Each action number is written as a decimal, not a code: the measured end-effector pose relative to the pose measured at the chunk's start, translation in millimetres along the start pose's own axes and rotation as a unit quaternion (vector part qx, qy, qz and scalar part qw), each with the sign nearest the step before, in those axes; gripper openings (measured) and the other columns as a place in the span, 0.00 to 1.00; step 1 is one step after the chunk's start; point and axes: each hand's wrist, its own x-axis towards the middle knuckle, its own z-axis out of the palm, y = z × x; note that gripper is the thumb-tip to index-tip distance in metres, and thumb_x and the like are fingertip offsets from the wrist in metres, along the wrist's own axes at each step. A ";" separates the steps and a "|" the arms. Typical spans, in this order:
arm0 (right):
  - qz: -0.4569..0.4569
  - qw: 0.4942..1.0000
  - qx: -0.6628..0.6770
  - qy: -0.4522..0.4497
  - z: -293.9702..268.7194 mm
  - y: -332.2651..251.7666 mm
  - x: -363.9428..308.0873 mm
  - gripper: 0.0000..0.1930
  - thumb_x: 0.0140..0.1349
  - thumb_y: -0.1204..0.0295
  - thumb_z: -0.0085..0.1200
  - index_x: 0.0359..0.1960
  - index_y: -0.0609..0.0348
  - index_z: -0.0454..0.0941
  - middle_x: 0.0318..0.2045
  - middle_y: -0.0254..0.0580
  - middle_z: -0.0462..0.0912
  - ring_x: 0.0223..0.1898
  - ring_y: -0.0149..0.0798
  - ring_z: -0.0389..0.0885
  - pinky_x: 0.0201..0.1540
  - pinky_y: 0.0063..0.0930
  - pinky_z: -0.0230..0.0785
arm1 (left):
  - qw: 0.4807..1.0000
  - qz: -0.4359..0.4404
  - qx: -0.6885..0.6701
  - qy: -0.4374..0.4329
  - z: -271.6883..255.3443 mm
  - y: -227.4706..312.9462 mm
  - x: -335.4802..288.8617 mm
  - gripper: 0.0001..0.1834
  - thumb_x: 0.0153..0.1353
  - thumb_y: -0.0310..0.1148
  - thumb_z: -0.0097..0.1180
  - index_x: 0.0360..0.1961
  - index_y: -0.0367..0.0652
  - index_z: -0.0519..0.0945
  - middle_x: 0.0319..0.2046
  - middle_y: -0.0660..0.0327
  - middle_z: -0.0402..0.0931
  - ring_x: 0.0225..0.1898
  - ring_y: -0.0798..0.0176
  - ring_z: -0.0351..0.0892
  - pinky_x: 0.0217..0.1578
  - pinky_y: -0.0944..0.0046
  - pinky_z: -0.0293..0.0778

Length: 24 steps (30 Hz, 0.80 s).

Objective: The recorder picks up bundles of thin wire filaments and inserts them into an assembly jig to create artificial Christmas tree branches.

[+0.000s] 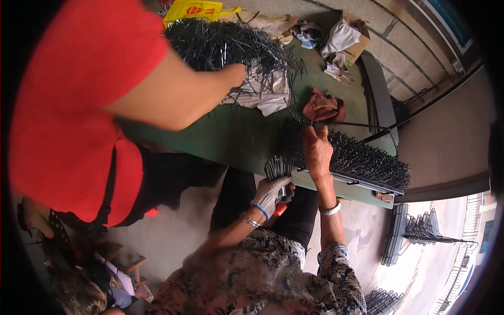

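My left hand [271,194], in a pale glove, is closed round a bundle of thin dark metal rods [278,167]. The rods stick up above the fingers, at the front edge of the green table. Farther right and forward, my bare right hand [317,149] is pinched over the left part of a long rack [362,160] packed with upright thin black rods. What its fingertips hold is too small to make out. A reddish crumpled cloth [321,106] lies just beyond that hand.
On my left a co-worker in red reaches an arm [184,89] across the table [226,134] toward a large heap of loose black rods [226,44]. A cardboard box [357,44] with rags stands at the back. More racks [399,233] sit on the floor at right.
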 end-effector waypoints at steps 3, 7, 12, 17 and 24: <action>-0.059 0.993 0.078 0.072 -1.9 -4.6 -12.1 0.08 0.61 0.70 0.55 0.41 0.52 0.78 0.36 0.47 0.76 0.31 0.53 0.79 0.28 0.42 0.72 | 1.000 -0.005 0.015 0.009 4.6 5.7 -5.8 0.11 0.59 0.34 0.62 0.36 0.37 0.80 0.26 0.58 0.82 0.22 0.64 0.82 0.21 0.69 0.79; -0.054 0.983 0.174 0.034 -29.0 -7.0 -29.3 0.09 0.62 0.69 0.56 0.41 0.58 0.79 0.30 0.44 0.78 0.27 0.44 0.79 0.26 0.34 0.71 | 1.000 -0.002 0.014 -0.005 4.7 9.2 -7.4 0.12 0.57 0.34 0.63 0.40 0.40 0.81 0.26 0.58 0.82 0.23 0.63 0.82 0.21 0.68 0.77; 0.112 0.876 0.426 -0.196 -48.1 -3.2 -50.2 0.08 0.63 0.73 0.54 0.39 0.65 0.79 0.26 0.36 0.80 0.22 0.25 0.72 0.25 0.22 0.66 | 0.999 -0.003 0.033 -0.031 10.8 7.9 -8.6 0.13 0.58 0.33 0.63 0.41 0.40 0.79 0.26 0.57 0.82 0.23 0.63 0.82 0.21 0.68 0.77; 0.131 0.854 0.465 -0.193 -42.3 11.7 -60.8 0.06 0.62 0.75 0.53 0.38 0.65 0.78 0.25 0.34 0.78 0.22 0.24 0.72 0.25 0.21 0.65 | 0.998 -0.010 0.043 -0.049 13.9 2.8 -13.7 0.11 0.59 0.34 0.61 0.38 0.37 0.81 0.27 0.59 0.81 0.23 0.66 0.81 0.21 0.70 0.76; 0.141 0.844 0.482 -0.189 -44.1 11.5 -67.8 0.07 0.62 0.74 0.53 0.37 0.65 0.76 0.24 0.38 0.79 0.21 0.28 0.76 0.25 0.25 0.69 | 0.996 -0.016 0.045 -0.075 15.3 5.8 -16.7 0.11 0.59 0.31 0.62 0.40 0.39 0.78 0.25 0.56 0.80 0.23 0.62 0.81 0.22 0.67 0.77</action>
